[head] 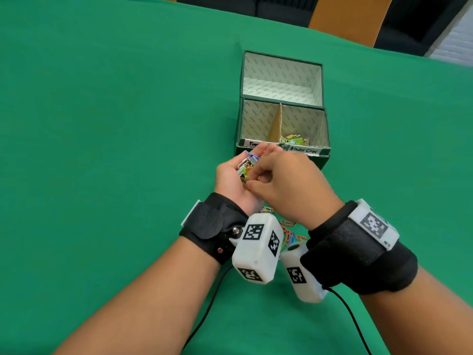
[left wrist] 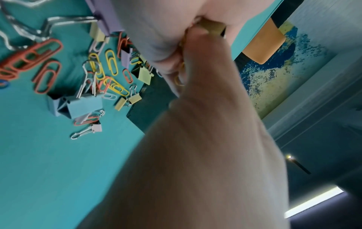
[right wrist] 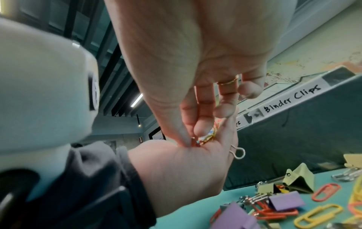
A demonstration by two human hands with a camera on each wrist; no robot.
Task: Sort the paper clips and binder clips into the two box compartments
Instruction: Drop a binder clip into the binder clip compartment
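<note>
My left hand (head: 230,179) lies palm up just in front of the green box (head: 320,160) and carries a heap of coloured clips (head: 247,163) on its palm. My right hand (head: 294,185) reaches over it from the right. Its thumb and forefinger pinch a small clip (right wrist: 197,141) in the heap; I cannot make out which kind. A wire binder-clip handle (right wrist: 239,153) sticks out past the left palm (right wrist: 182,167). The right compartment, labelled "Binder Clips" (head: 303,150), holds several binder clips (head: 294,140). The left compartment's floor is hidden by the fingers.
More paper clips and binder clips lie loose on the green cloth under my wrists (head: 289,233), (left wrist: 98,80), (right wrist: 290,201). The box lid (head: 281,75) stands open behind the compartments. A cardboard divider (head: 276,124) splits the box. Cables trail from both wrist cameras.
</note>
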